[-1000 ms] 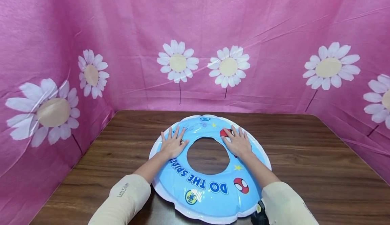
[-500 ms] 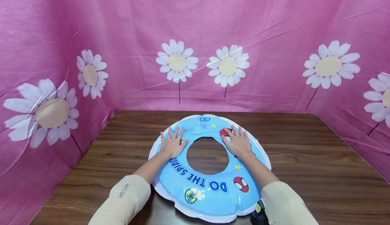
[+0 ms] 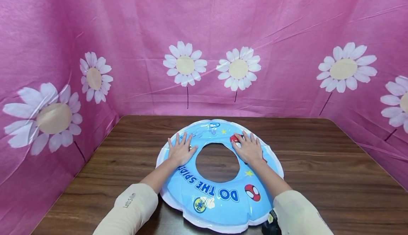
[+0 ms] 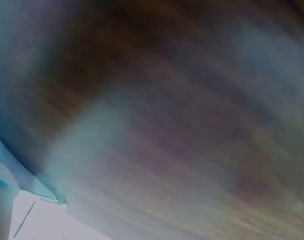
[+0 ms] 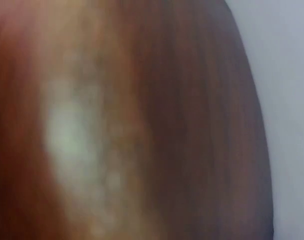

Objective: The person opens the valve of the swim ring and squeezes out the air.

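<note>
An inflated blue swim ring [image 3: 223, 210] with a white scalloped edge lies flat on the table in the head view. Lettering, stars and red mask pictures are printed on it. My left hand [image 3: 181, 153] rests on its far left part, fingers spread and straight. On the far right part lies my right hand [image 3: 250, 150], its fingers also spread, partly covering a red picture. The wrist views are too blurred to show either hand clearly; an edge of light blue plastic [image 4: 17, 170] shows at the left of the left wrist view.
The brown wooden table [image 3: 318, 164] spreads around the ring. Behind it and at both sides hangs a pink cloth [image 3: 137, 22] with white daisies. A small black object [image 3: 271, 226] sits beside the right sleeve [image 3: 298, 212], partly hidden by it.
</note>
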